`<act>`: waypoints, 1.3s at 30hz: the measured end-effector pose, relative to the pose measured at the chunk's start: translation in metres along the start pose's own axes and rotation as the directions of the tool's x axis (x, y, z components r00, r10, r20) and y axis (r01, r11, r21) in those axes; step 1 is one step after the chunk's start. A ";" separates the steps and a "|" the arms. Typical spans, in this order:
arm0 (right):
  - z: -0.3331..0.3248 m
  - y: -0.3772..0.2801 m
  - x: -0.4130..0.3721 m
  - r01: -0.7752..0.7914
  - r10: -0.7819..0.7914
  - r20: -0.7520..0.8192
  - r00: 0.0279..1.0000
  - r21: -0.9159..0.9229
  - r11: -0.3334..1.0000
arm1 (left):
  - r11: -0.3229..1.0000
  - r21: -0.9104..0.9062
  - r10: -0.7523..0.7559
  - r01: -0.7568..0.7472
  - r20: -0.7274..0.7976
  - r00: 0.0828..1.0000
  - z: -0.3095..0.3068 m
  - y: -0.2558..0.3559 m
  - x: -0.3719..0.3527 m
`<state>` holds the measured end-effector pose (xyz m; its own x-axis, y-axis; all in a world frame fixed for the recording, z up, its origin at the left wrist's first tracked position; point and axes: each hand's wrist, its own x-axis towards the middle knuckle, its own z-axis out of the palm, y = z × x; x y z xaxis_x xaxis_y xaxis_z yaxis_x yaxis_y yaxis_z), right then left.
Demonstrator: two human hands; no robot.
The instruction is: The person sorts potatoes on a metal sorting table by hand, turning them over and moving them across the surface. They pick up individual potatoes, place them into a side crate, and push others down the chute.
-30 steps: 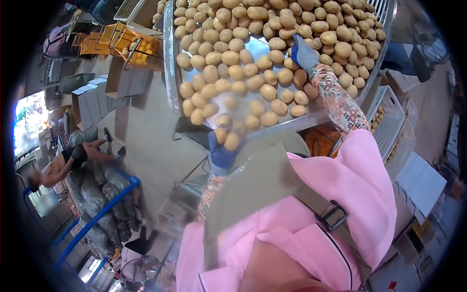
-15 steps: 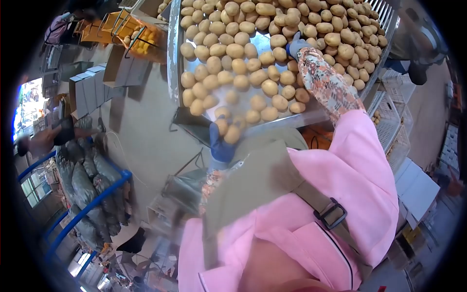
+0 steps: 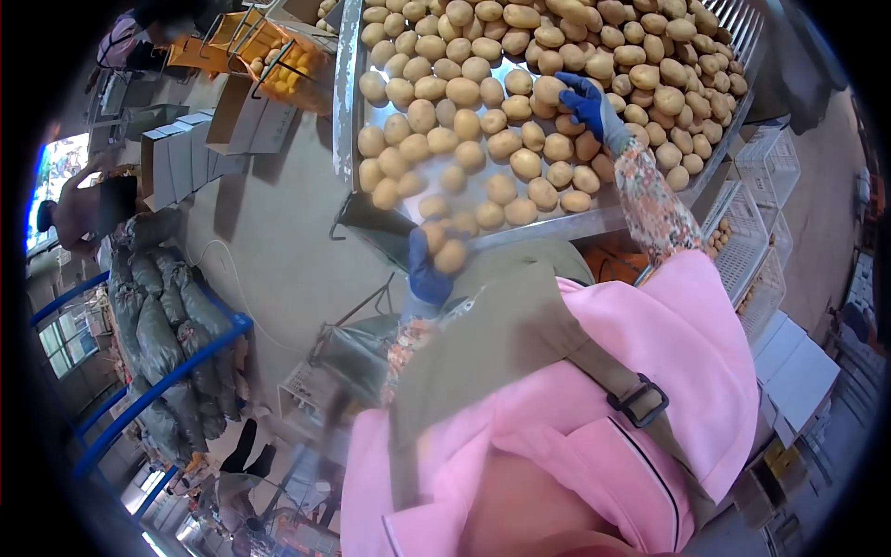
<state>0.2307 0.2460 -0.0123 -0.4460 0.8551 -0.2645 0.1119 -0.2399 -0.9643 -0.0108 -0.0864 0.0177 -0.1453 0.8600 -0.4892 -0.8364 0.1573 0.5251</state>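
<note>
My left hand, in a blue glove, is cupped around potatoes at the near left edge of the metal sorting table; two of them show above its fingers. Farther right, my right hand, also gloved in blue, reaches over the table with its fingers apart. Its fingertips are at a potato and seem to touch it, but I see no closed grip. Loose potatoes lie spread over the near part of the table, and a thicker heap covers the far right.
White plastic crates, some with potatoes, stand to the right. At the left are cardboard boxes, an orange bag of yellow produce and full sacks on a blue-railed cart. Another person is at the far left.
My right hand has drawn back from among the potatoes, and its fingers now show spread. My left hand still holds its potatoes. The view has shifted slightly.
</note>
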 end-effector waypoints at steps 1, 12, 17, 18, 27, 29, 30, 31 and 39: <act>0.023 -0.039 -0.032 -0.004 0.005 0.012 1.000 -0.101 0.995 | 0.999 0.032 -0.006 0.005 0.018 1.000 0.005 0.000 0.002; 0.127 -0.044 -0.147 -0.026 0.080 0.271 0.959 -0.197 0.980 | 0.980 0.104 -0.197 0.171 0.330 0.923 0.076 0.005 0.024; 0.130 -0.045 -0.149 0.037 0.122 0.197 0.973 -0.652 0.758 | 0.988 0.117 -0.128 0.102 0.248 0.960 0.096 0.014 0.011; 0.131 -0.045 -0.149 0.036 0.125 0.199 0.972 -0.652 0.758 | 0.978 0.184 -0.143 0.097 0.254 0.957 0.099 0.019 0.010; 0.142 0.013 -0.142 -0.016 0.057 0.085 0.995 -0.419 0.908 | 0.986 0.150 -0.101 0.077 0.165 0.981 0.083 -0.009 0.010; 0.145 0.037 -0.132 0.480 -0.436 0.269 0.859 -0.720 0.502 | 0.957 -0.245 -0.155 0.158 0.028 0.987 0.119 0.014 -0.004; 0.147 0.041 -0.131 0.578 -0.559 0.356 0.749 -0.763 0.288 | 0.957 -0.248 -0.152 0.150 0.015 0.988 0.108 0.014 -0.004; 0.142 0.025 -0.135 0.364 -0.337 0.140 0.931 -0.285 0.887 | 0.938 -0.308 -0.137 0.160 0.093 0.986 0.095 0.012 0.001; 0.111 0.019 -0.148 0.049 -0.058 0.021 0.998 0.298 0.953 | 0.943 -0.276 -0.147 0.184 0.148 0.978 0.094 0.015 -0.002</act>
<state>0.1998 0.0640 0.0096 -0.4699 0.8578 -0.2081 -0.1798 -0.3239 -0.9289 0.0264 -0.0402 0.0919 0.0595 0.8898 -0.4525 -0.9617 0.1726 0.2130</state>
